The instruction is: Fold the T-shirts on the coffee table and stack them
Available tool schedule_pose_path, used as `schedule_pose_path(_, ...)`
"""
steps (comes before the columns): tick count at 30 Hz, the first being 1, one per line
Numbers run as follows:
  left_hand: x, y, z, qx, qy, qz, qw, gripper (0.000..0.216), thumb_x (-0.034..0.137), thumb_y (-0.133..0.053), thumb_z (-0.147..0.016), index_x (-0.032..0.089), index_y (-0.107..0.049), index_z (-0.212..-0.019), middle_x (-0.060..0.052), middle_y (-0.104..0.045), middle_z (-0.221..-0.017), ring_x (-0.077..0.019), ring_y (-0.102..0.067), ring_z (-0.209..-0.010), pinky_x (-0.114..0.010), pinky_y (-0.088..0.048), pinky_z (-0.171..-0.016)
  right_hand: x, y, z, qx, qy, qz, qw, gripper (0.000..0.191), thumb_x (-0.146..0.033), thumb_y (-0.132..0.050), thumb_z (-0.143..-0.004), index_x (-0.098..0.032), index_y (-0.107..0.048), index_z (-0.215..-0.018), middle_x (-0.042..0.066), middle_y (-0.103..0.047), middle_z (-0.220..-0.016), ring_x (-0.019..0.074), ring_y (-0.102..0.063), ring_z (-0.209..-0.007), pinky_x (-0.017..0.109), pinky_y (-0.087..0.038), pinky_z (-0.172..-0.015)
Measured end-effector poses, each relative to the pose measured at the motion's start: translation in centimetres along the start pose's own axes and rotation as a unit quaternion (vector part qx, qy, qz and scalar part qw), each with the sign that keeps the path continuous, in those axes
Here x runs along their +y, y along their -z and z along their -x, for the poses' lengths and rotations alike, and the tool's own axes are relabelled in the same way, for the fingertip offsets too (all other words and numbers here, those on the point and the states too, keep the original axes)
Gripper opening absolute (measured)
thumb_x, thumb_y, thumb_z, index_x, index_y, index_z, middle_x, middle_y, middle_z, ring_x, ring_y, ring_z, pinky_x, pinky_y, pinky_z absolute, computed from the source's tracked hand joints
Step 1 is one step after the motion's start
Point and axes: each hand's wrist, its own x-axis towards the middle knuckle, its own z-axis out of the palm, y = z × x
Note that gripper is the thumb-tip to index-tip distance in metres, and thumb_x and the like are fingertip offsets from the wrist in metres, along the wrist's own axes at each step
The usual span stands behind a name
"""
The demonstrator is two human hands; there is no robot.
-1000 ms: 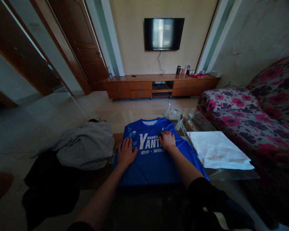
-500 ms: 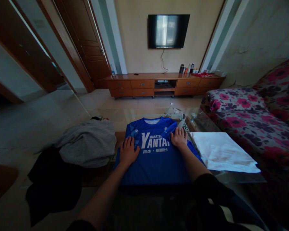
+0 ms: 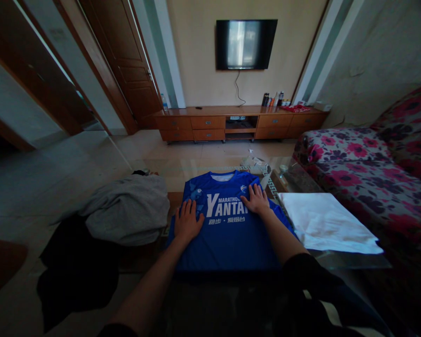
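Note:
A blue T-shirt (image 3: 228,248) with white lettering lies front side up on a glass table (image 3: 182,164), its collar at the far end. My left hand (image 3: 187,220) rests flat on the shirt's left side, fingers spread. On the right of the chest my right hand (image 3: 257,200) lies with its fingers stretched out, covering the end of the lettering. To the right of the shirt is a folded white cloth (image 3: 328,222). A heap of grey clothing (image 3: 129,210) lies at the left, with a black garment (image 3: 80,267) hanging below it.
A small glass jar (image 3: 282,169) and some crumpled paper (image 3: 254,162) sit near the table's far side. Along the right stands a flowered sofa (image 3: 358,173). A low wooden cabinet (image 3: 206,124) runs under the wall television (image 3: 245,44).
My right hand has shifted slightly left on the shirt. The fabric of the right sleeve, folded over the chest before, now lies outward and the small chest logo shows. My left hand has stayed put.

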Motion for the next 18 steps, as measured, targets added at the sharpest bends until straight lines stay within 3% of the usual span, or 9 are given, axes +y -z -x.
schedule_pose_path(4,0.0,0.1,0.0,0.0,-0.002,0.006,1.0,0.071,0.052,-0.034,-0.099,0.015,-0.034,-0.16,-0.011,-0.027,-0.169,-0.0303,-0.016,-0.158,-0.054,-0.01,-0.127,0.2,0.1,-0.8,-0.027,-0.007,-0.012,1.0,0.097,-0.08,-0.033,-0.092,-0.017,-0.019,-0.165,0.014,-0.007,-0.172,0.0325,-0.006,-0.158,0.053,-0.005,-0.125)
schedule_pose_path(9,0.2,0.0,0.0,0.007,0.001,0.0,1.0,0.07,0.05,-0.035,-0.099,0.014,-0.035,-0.16,-0.012,-0.026,-0.169,-0.0306,-0.016,-0.157,-0.054,-0.009,-0.127,1.2,0.4,-3.2,0.07,-0.044,-0.019,0.996,0.081,-0.059,-0.022,-0.102,-0.007,-0.016,-0.164,0.017,-0.005,-0.172,0.0296,-0.004,-0.159,0.046,-0.009,-0.126)
schedule_pose_path(14,0.1,-0.2,-0.1,0.007,0.0,-0.002,1.0,0.07,0.051,-0.035,-0.099,0.016,-0.035,-0.16,-0.011,-0.027,-0.169,-0.0299,-0.015,-0.158,-0.052,-0.008,-0.127,2.4,-0.1,-5.2,0.004,-0.042,0.007,0.999,0.09,-0.066,-0.028,-0.099,-0.005,-0.015,-0.164,0.018,-0.009,-0.171,0.0315,-0.005,-0.158,0.048,-0.007,-0.126)
schedule_pose_path(18,0.0,-0.2,-0.2,0.008,-0.002,0.001,1.0,0.071,0.052,-0.034,-0.099,0.015,-0.034,-0.16,-0.011,-0.028,-0.168,-0.0302,-0.015,-0.158,-0.053,-0.007,-0.127,1.7,-0.6,-5.7,0.024,-0.049,0.022,0.998,0.095,-0.07,-0.024,-0.097,-0.004,-0.012,-0.164,0.019,-0.007,-0.171,0.0324,-0.003,-0.158,0.052,-0.002,-0.125)
